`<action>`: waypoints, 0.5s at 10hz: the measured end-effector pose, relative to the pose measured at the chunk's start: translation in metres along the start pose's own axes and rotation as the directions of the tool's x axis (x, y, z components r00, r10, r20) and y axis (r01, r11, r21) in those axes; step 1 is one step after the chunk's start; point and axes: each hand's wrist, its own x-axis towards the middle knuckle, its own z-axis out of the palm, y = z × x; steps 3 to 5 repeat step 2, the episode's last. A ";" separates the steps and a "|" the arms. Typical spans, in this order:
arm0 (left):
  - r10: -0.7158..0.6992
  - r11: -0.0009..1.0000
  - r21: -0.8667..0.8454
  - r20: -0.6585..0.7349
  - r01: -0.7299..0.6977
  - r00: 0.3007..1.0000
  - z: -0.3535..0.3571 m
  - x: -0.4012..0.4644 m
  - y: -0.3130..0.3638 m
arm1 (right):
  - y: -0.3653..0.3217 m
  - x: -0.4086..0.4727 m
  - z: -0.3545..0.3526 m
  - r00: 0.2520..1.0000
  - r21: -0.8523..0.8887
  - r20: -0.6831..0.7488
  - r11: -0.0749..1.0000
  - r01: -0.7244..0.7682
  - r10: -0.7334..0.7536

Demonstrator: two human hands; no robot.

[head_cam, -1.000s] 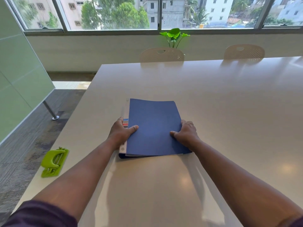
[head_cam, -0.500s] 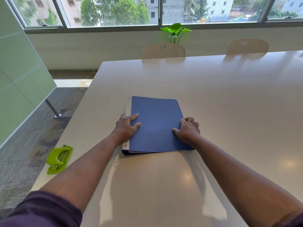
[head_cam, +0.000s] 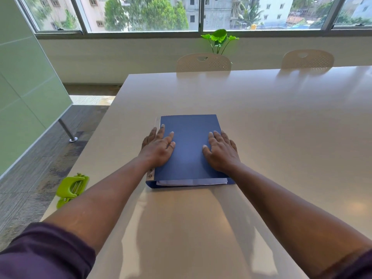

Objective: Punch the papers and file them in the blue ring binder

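Presently we are pressing our left hand (head_cam: 159,151) flat, fingers spread, on the left part of the cover of the blue ring binder (head_cam: 189,150), two of its fingers lying over the spine edge. We are laying our right hand (head_cam: 221,153) palm down and unclenched on the right part of the same cover; neither hand is gripping anything. We are noting the binder lying closed on the table (head_cam: 281,127), spine to the left, with the papers (head_cam: 191,181) showing as a pale edge between the covers at its near end. We are observing the green hole punch (head_cam: 70,189) sitting at the table's left edge, well apart from the binder. We are recording two chairs (head_cam: 203,63) standing at the far side, a plant (head_cam: 219,40) behind them.
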 end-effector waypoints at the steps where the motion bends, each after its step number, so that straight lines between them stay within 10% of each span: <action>1: 0.035 0.999 0.018 -0.012 -0.035 0.999 -0.002 -0.001 0.006 | -0.004 0.000 -0.004 1.000 -0.027 -0.021 1.000 0.014 -0.014; 5: 0.081 0.997 0.028 -0.091 -0.079 0.993 -0.008 -0.004 0.018 | -0.009 0.000 -0.011 0.997 -0.037 -0.071 0.999 0.036 -0.039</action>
